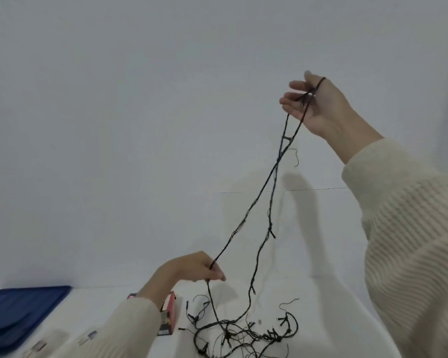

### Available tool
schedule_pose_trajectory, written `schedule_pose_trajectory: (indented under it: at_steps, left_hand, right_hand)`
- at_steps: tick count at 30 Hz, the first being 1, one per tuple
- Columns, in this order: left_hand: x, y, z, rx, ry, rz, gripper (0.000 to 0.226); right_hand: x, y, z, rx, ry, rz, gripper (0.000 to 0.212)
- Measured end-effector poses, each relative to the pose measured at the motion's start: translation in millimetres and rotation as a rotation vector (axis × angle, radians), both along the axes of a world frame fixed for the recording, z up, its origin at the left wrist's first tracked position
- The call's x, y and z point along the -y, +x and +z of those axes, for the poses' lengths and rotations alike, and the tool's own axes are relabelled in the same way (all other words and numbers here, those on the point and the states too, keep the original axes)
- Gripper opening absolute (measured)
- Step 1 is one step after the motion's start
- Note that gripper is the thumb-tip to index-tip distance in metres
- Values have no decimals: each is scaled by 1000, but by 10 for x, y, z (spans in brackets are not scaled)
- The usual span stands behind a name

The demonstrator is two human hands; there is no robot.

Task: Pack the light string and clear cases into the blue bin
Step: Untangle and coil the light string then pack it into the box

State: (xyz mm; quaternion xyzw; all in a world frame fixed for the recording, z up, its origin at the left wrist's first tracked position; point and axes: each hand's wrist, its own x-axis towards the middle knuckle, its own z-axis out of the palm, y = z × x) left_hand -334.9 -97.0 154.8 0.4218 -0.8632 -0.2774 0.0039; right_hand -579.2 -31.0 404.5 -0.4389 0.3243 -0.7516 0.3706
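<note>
High above and to the right of the red box [169,315], the right hand [318,107] is raised in front of the pale wall with its fingers spread and nearly straight. A loop of the light string [267,192] hangs draped over it and across the palm. Two dark strands drop from that loop. One runs down to the left hand [194,267], which sits just above the box and to its right, thumb and fingertips pinched together on the strand. The other strand falls free to the white table [334,306]. Right of the box, the rest of the string lies in a loose tangle on the table, not touching the box. Well left of the box sits the blue bin [36,295], cut off by the frame edge. Left of the box and nearer the camera lie small clear cases [88,337], too blurred to count, beside the cream sleeve [130,329] of the left arm.
</note>
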Motion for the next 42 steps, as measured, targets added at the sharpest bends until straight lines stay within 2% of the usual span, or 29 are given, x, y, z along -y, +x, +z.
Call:
schedule_pose_trajectory:
  at_steps: [3,5,8,11,14,16,18,20,22,24,26,27,30,33,37,40,42]
  left_hand:
    - [-32,-199,95,-219,-66,13,23]
    - [-192,-486,208,-316,-121,-12,31]
    - [-355,-905,107,-486,-218,89,26]
    - [-306,-1100,-214,-627,-145,211,4]
    - [-280,-1028,-405,-685,-224,300,14]
    - [-223,-869,-494,-598,-298,277,26]
    - [-136,-655,-581,-414,-302,193,20]
    - [-53,-435,-594,-313,-288,164,18]
    - [14,-268,-468,-355,-270,221,19]
    - [95,-165,-161,-498,-234,325,22]
    - [159,-104,309,-605,-125,384,21]
    - [186,-80,548,-597,-110,385,19]
    - [204,7,1022,-427,-189,325,19]
    - [226,64,1004,-248,-247,302,22]
    - [67,-130,648,-258,-159,243,11]
    - [-134,-468,429,-333,-53,147,9]
    - [-310,-699,349,-372,-7,78,18]
  right_hand:
    - [-1,84,-88,-108,46,45,34]
    - [-9,213,-99,-116,34,116,34]
    - [-33,370,-62,-79,-5,189,34]
    - [-85,426,-21,2,-64,235,35]
    - [-158,350,12,79,-117,239,37]
    - [-188,241,15,127,-131,194,38]
    - [-173,103,-18,199,-128,116,41]
    - [-114,-67,-90,245,-117,-10,43]
    - [-40,-248,-201,196,-99,-195,44]
    - [24,-405,-322,60,-40,-363,42]
    - [58,-512,-424,-101,52,-441,40]
    - [61,-545,-453,-165,84,-453,40]
    - [13,-585,-435,-184,87,-449,41]
    - [-81,-546,-333,-141,50,-417,42]
    - [-108,-320,-311,-314,97,-261,41]
    - [-69,-45,-345,-417,127,-108,38]
    - [-51,135,-339,-433,112,-58,37]
